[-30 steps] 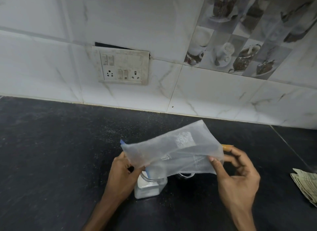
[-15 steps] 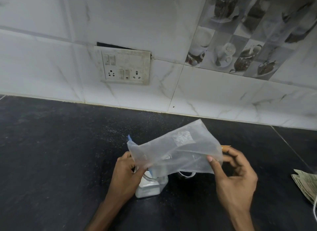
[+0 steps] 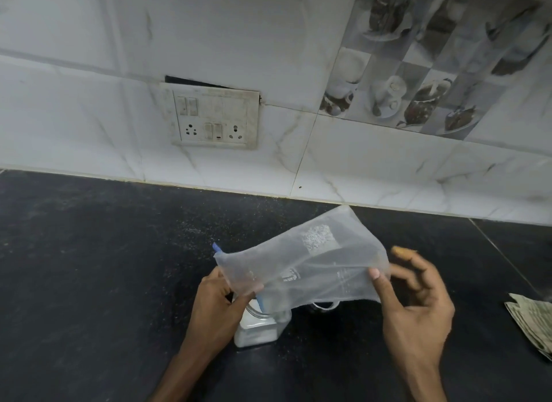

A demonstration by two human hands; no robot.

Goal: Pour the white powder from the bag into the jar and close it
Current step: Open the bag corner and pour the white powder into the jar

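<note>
A translucent plastic bag [image 3: 310, 264] with a blue zip strip hangs stretched between my hands, looking nearly empty. My left hand [image 3: 219, 300] pinches its lower left corner, right above the open mouth of a small square clear jar [image 3: 258, 327]. White powder fills the jar's lower part. My right hand [image 3: 415, 300] pinches the bag's right edge between thumb and fingers, held higher than the left end. The bag covers the jar's rim. Behind the bag, a curved metal or glass edge [image 3: 324, 306] shows on the counter; I cannot tell what it is.
The black stone counter [image 3: 89, 267] carries scattered white powder specks. A folded stack of paper or cloth [image 3: 531, 321] lies at the right edge. A white tiled wall with a switch and socket plate [image 3: 213, 117] rises behind the counter.
The bag and both hands have stayed over the jar with only a slight shift; the bag's left corner sits a little lower and nearer the jar mouth.
</note>
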